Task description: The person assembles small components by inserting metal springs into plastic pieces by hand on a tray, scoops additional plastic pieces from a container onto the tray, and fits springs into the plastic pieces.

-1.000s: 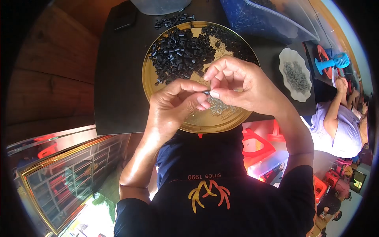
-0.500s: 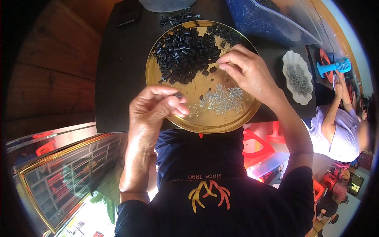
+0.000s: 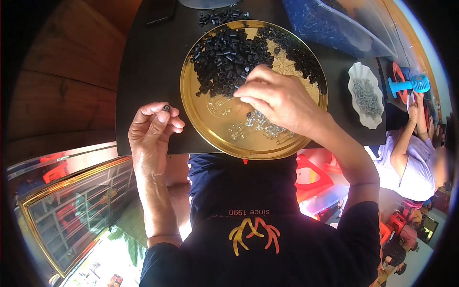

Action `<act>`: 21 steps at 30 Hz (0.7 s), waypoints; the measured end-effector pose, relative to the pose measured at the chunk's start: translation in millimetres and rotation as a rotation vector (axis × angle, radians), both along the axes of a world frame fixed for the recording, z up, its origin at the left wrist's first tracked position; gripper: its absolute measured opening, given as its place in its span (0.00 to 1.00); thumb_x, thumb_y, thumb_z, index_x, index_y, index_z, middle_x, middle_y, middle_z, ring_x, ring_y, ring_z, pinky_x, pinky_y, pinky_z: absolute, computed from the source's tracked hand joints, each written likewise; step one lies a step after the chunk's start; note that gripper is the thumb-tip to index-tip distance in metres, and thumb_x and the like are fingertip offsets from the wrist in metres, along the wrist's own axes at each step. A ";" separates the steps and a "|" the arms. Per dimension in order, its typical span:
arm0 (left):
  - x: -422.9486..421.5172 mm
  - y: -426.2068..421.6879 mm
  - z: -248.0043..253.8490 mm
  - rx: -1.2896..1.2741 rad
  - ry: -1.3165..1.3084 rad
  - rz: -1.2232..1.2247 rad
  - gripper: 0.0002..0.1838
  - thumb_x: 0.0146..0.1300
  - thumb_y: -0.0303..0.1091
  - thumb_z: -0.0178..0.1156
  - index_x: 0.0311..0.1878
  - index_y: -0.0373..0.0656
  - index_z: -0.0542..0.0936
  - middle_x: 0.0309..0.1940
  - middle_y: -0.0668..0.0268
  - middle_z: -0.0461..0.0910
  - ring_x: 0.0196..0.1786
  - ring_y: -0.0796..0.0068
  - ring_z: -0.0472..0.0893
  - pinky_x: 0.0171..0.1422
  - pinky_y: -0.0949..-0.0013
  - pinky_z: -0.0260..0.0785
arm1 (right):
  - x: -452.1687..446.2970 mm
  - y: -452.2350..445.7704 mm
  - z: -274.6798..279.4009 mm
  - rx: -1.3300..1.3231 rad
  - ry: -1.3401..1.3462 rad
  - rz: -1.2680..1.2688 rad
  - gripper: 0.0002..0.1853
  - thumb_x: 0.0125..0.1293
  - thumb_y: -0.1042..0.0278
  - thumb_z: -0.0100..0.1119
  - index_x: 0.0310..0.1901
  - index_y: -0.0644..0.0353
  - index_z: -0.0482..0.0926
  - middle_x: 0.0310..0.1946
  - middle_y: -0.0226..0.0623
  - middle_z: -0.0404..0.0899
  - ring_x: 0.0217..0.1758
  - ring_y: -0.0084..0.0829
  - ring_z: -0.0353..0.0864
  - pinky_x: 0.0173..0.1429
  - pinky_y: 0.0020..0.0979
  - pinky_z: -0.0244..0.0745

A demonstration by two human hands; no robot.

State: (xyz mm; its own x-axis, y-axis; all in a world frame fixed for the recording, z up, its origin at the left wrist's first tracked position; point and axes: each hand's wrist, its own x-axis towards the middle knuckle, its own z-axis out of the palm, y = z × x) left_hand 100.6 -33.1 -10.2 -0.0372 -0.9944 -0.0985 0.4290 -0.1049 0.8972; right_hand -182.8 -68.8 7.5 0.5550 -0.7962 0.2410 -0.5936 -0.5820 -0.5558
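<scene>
My left hand (image 3: 152, 126) is closed over the table at the left of the tray, pinching a small black cylindrical part with a hole in its end (image 3: 166, 108) between thumb and fingers. My right hand (image 3: 279, 100) hovers over the round gold tray (image 3: 205, 138), its thumb and fingertips together at the edge of a heap of black cylindrical parts (image 3: 224, 57). What those fingertips hold, if anything, is too small to make out. Beneath the right hand lies a pile of small silvery metal pieces (image 3: 260, 122), partly hidden. Smaller black pieces (image 3: 306, 60) line the tray's right side.
A white scalloped dish (image 3: 352, 79) of small grey metal pieces stands right of the tray. Behind are a clear bluish bin (image 3: 315, 28) and loose black parts (image 3: 222, 18). Another person in a light shirt (image 3: 406, 162) sits at the right near a blue fan (image 3: 420, 83).
My left hand has moved left, off the tray, with the small black part. My right hand has shifted left and slightly down to the edge of the black heap.
</scene>
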 end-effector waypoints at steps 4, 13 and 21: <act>-2.6 1.8 -0.7 0.000 -0.008 -0.007 0.08 0.68 0.26 0.61 0.48 0.37 0.81 0.37 0.55 0.84 0.35 0.69 0.85 0.42 0.68 0.80 | 13.6 -2.9 -8.5 -0.072 0.057 -0.010 0.06 0.62 0.68 0.66 0.40 0.55 0.85 0.38 0.32 0.78 0.32 0.33 0.84 0.35 0.33 0.80; -3.5 3.8 -1.5 0.019 0.010 -0.025 0.08 0.67 0.25 0.62 0.48 0.36 0.81 0.37 0.55 0.85 0.35 0.69 0.85 0.43 0.68 0.80 | 18.8 4.9 -10.6 -0.105 0.147 0.003 0.06 0.60 0.69 0.67 0.38 0.55 0.81 0.36 0.32 0.77 0.30 0.34 0.83 0.34 0.33 0.79; -16.5 4.9 6.7 0.010 -0.051 -0.048 0.08 0.67 0.25 0.62 0.48 0.36 0.80 0.37 0.55 0.84 0.35 0.69 0.85 0.44 0.68 0.79 | 25.8 5.6 -7.9 -0.099 0.126 0.001 0.03 0.59 0.71 0.63 0.34 0.58 0.80 0.34 0.37 0.78 0.30 0.37 0.83 0.32 0.37 0.78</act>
